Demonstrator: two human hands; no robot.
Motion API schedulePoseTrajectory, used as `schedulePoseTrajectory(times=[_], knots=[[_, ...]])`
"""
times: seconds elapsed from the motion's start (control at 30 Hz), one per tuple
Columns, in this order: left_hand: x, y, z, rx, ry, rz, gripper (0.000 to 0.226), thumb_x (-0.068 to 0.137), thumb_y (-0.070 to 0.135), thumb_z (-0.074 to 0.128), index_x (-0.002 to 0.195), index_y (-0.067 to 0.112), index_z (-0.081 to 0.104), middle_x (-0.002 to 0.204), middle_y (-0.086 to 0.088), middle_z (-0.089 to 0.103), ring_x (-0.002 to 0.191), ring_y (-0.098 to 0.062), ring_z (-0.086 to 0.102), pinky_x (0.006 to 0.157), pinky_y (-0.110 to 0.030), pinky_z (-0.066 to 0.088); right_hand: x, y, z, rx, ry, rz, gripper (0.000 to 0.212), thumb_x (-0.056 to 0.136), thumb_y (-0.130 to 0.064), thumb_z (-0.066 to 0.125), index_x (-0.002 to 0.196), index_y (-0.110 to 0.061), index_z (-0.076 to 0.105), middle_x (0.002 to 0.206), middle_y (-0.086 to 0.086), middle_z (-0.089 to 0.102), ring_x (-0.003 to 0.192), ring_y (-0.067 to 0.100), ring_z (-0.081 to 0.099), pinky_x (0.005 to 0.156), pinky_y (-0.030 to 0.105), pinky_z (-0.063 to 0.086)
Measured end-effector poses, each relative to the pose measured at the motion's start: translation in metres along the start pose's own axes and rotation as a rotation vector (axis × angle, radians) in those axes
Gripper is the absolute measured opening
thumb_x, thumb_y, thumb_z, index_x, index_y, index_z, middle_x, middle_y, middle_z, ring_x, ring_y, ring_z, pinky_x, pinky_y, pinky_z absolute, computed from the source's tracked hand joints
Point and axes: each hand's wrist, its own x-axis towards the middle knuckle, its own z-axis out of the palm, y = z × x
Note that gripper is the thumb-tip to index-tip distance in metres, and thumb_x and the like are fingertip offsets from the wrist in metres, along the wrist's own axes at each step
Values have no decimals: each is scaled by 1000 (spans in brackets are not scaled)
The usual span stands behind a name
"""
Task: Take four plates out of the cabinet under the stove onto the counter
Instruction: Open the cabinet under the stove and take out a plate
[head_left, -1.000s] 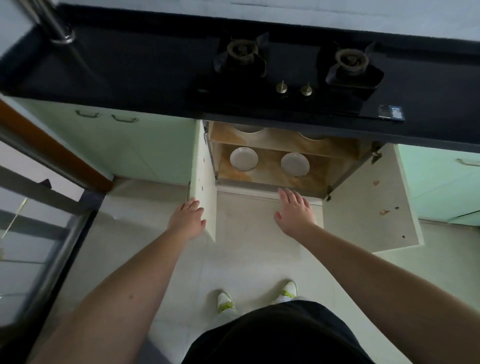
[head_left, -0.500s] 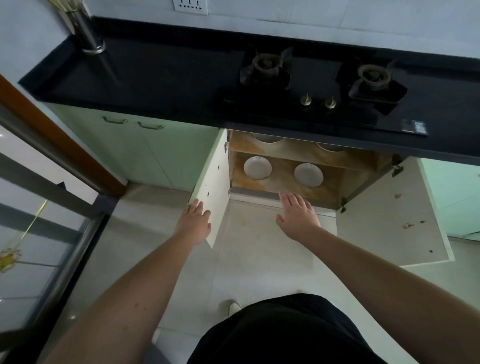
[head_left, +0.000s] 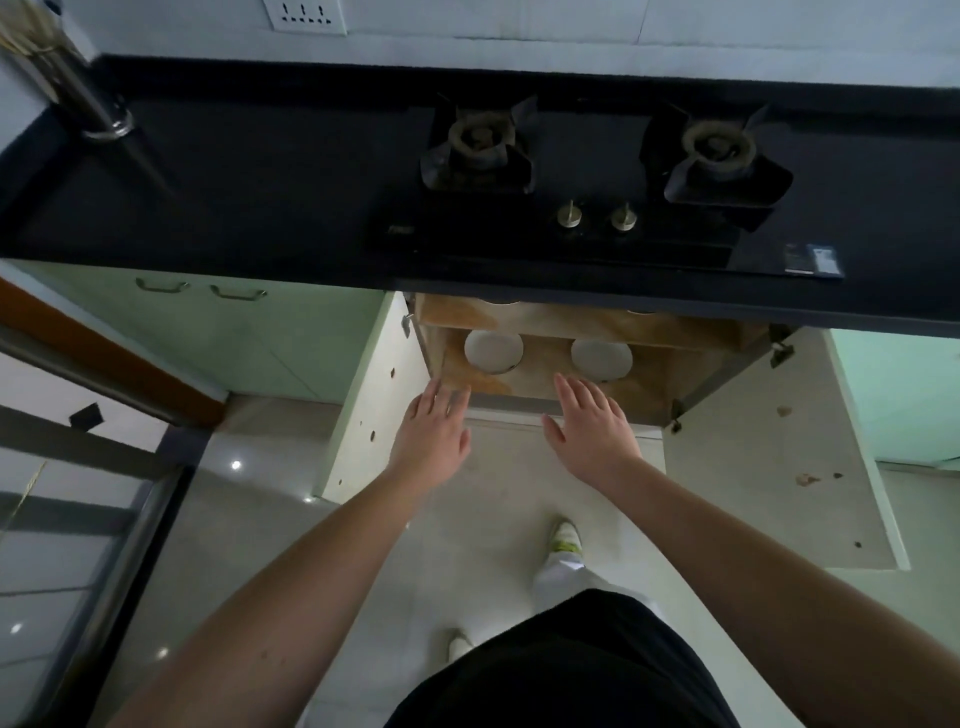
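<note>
The cabinet (head_left: 696, 374) under the stove stands open, both doors swung out. Two white plates lie on its lower shelf: the left plate (head_left: 493, 352) and the right plate (head_left: 601, 359). On the upper shelf, slivers of two more plates show, one at the left (head_left: 500, 302) and one at the right (head_left: 643, 312), mostly hidden by the counter edge. My left hand (head_left: 435, 431) and my right hand (head_left: 592, 428) hover flat, fingers apart, just in front of the lower shelf, holding nothing. The black counter (head_left: 249, 197) runs above.
A two-burner gas stove (head_left: 597, 176) sits in the counter over the cabinet. A metal utensil holder (head_left: 78, 88) stands at the counter's far left. The left door (head_left: 369, 405) and right door (head_left: 779, 457) flank my hands. A glass sliding door (head_left: 62, 519) is at the left.
My left hand has let go of the left door and moved right, toward the shelf. My right hand has edged forward. The view has shifted closer to the cabinet.
</note>
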Motion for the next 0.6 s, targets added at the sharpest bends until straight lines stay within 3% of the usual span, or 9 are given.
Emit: schedulePoseTrajectory(times=[0.17, 0.37, 0.6], knots=[[53, 17, 2, 8, -52, -28, 64, 101, 42, 33, 156, 14, 14, 162, -15, 21, 151, -33, 13, 120, -44, 19, 41, 34, 0, -26, -13, -20, 66, 100, -50, 23, 155, -16, 9, 161, 5, 18, 148, 21, 13, 119, 38, 10], [89, 8, 7, -9, -11, -105, 64, 100, 43, 38, 155, 16, 22, 159, -14, 29, 149, -34, 20, 118, -46, 25, 96, 49, 16, -84, -66, -17, 65, 100, -51, 23, 154, -19, 8, 162, 6, 16, 148, 23, 11, 119, 40, 11], [138, -19, 52, 23, -43, -4, 66, 99, 43, 34, 157, 15, 16, 162, -14, 23, 150, -38, 14, 120, -48, 21, 155, 47, 63, -87, -55, -10, 65, 100, -48, 27, 154, -16, 14, 161, 6, 19, 147, 23, 15, 121, 41, 12]])
